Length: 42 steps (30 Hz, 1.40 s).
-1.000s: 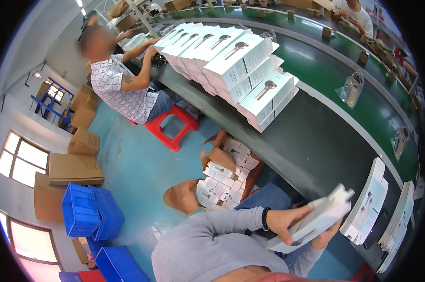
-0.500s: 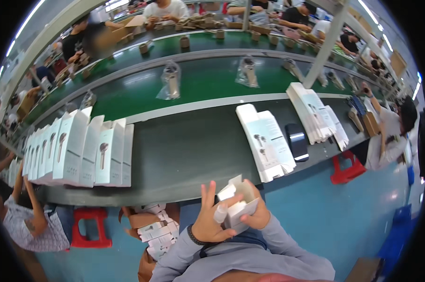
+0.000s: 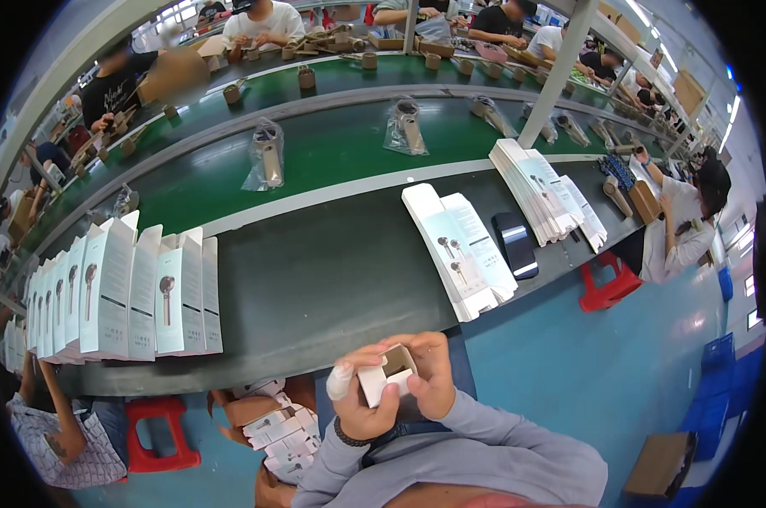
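A small white carton (image 3: 371, 386) is held between my two hands just in front of the table edge, its end open and facing up. My left hand (image 3: 367, 413) grips its left and near side; one fingertip is wrapped in white, and a dark beaded band circles the wrist. My right hand (image 3: 434, 372) closes round the right side of the carton, fingers over its far edge. The inside looks dark brown, and I cannot make out its contents. Flat, unfolded cartons (image 3: 463, 250) lie in a stack beyond my right hand.
Upright printed boxes (image 3: 103, 292) stand in a row on the left of the dark table (image 3: 315, 279). A phone (image 3: 516, 245) lies beside the flat cartons. Bagged handheld devices (image 3: 268, 157) lie on the green conveyor (image 3: 332, 152). Red stools (image 3: 164, 432) and co-workers flank me.
My hands have turned the carton, and my left fingers have moved from its opening to its outer side. The view has shifted slightly, so the table items appear farther left.
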Available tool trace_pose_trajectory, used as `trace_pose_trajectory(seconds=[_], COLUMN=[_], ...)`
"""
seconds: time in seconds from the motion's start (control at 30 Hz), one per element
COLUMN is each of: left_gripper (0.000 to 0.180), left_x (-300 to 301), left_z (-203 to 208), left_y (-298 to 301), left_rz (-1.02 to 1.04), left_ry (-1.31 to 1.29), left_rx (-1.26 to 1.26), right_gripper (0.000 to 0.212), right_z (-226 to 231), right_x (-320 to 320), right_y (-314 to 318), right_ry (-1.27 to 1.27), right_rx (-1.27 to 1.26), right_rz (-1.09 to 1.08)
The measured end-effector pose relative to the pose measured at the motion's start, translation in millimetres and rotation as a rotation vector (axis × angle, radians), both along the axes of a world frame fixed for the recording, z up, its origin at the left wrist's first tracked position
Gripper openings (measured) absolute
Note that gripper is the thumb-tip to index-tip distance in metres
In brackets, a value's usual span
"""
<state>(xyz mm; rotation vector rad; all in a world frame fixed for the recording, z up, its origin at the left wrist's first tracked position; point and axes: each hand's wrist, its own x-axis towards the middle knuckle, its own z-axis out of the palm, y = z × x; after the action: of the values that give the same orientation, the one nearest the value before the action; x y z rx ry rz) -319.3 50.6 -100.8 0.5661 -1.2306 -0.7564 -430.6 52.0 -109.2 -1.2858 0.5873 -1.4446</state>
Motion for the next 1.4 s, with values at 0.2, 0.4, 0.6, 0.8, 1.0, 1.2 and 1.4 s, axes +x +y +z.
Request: trace_pose_trajectory(seconds=[0.2,0.4,0.6,0.8,1.0,1.2,1.4], left_gripper=[0.069,0.079,0.083,0.098,0.082,0.079,0.087], left_x=[15,12,1,3,37,123,168], left_z=[-6,1,11,-6,41,78,55], left_y=[-12,-12,-7,-1,-2,11,-11], left_rz=[-0.092,0.099,-0.050,0.090,-0.146,0.131,0.879], left_ry=[-0.368,-0.365,-0.506,-0.333,-0.617,-0.485,-0.217], left_rx=[-0.162,-0.285,-0.110,0.001,0.212,0.274,-0.121], right_gripper=[0.034,0.008,0.016,0.052,0.082,0.080,0.069], right_z=[-6,15,4,8,14,42,25], right_x=[-7,-19,-29,-30,-30,-71,-116], right_y=[-3,-8,-4,3,-11,-35,-42], right_ry=[0.113,0.325,0.180,0.106,0.780,0.852,1.418], right_rx=[-0.125,0.116,0.231,0.180,-0.412,-0.568,-0.397], right_rz=[-0.149,0.050,0.062,0.064,-0.092,-0.278,-0.474])
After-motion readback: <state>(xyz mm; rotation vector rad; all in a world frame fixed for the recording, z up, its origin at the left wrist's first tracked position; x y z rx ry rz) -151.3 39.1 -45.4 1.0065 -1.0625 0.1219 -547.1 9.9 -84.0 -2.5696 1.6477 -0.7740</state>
